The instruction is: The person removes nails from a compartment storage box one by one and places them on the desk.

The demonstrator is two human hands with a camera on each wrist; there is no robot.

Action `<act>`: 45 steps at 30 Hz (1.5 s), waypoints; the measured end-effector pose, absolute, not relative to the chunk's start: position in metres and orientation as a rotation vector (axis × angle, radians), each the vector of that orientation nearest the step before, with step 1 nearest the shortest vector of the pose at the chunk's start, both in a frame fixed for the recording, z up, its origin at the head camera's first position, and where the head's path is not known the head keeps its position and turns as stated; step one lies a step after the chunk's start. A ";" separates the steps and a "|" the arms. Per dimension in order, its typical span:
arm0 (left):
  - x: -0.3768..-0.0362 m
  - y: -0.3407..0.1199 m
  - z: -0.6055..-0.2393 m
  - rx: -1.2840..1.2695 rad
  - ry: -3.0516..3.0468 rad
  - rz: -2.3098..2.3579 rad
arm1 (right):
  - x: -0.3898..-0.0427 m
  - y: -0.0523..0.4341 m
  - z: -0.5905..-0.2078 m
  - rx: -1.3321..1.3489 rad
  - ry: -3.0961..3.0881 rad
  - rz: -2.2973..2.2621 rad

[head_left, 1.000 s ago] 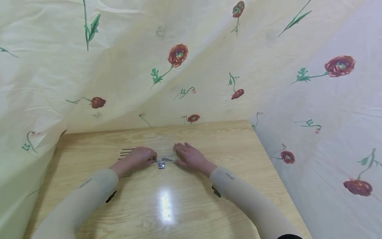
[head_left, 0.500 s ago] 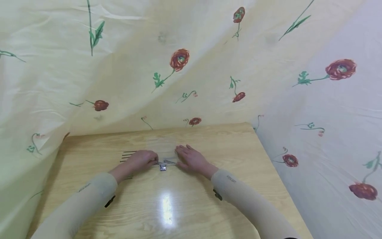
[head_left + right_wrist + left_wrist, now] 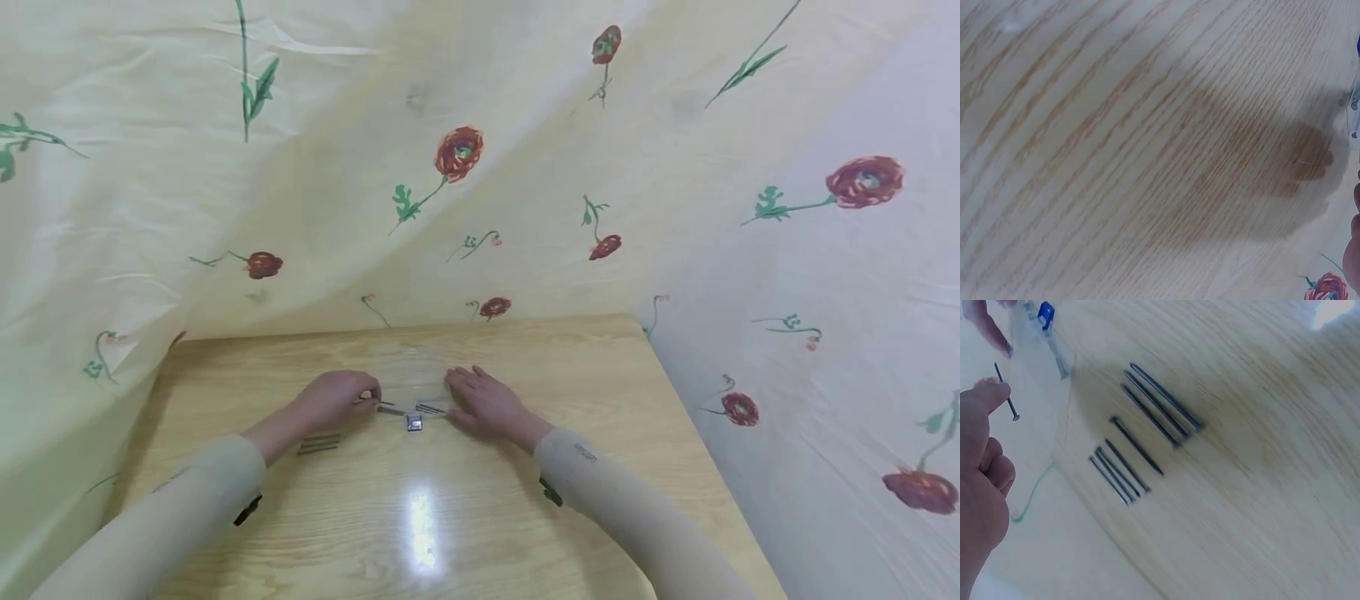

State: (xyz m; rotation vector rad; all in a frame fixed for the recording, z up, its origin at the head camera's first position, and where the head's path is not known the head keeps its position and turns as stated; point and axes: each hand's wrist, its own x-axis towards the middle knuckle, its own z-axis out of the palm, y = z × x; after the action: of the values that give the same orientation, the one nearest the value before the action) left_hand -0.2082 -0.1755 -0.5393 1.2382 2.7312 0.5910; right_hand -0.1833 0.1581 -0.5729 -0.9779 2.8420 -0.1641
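- The left hand (image 3: pixel 333 400) rests low over the tabletop (image 3: pixel 465 517), its fingers curled, and pinches one dark nail (image 3: pixel 1007 392) between thumb and fingertip.
- In the left wrist view that nail stands clear of the wood, its head at the lower end and its point towards the top of the frame.
- The right hand (image 3: pixel 487 402) lies flat with straight, spread fingers, pressing down on a clear plastic bag (image 3: pixel 408 379) that lies on the tabletop between the two hands.
- The bag is thin and hard to make out in the head view; in the left wrist view it shows as a pale see-through sheet (image 3: pixel 1041 350) with a small blue mark near its top edge.
- Just in front of the right hand's fingertips a small shiny metal piece (image 3: pixel 413 423) lies on the wood, with a few thin dark nails (image 3: pixel 429 408) just beside it; what the metal piece is cannot be told.
- More loose nails (image 3: pixel 1147 428) lie on the tabletop below the left wrist, side by side in two rough groups: three longer ones further out, and a cluster of shorter ones nearer the table's edge.
- In the head view some of these nails (image 3: pixel 318 443) show just beside the left forearm.
- The right wrist view shows only bare wood grain with the hand's shadow on it.
- Both arms wear pale beige sleeves (image 3: pixel 600 483).
- A cream cloth printed with red flowers (image 3: pixel 457 154) hangs behind and around the tabletop.
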 end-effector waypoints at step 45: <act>-0.115 -0.256 -0.610 0.890 3.000 0.737 | -0.185 0.160 -0.581 -1.018 2.867 -0.212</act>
State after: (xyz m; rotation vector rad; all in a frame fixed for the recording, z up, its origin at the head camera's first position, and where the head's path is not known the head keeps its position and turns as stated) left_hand -0.1152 -0.2556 -0.6100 0.8902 3.0004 0.7366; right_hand -0.1852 0.1600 -0.5814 -1.0176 2.8669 -0.2116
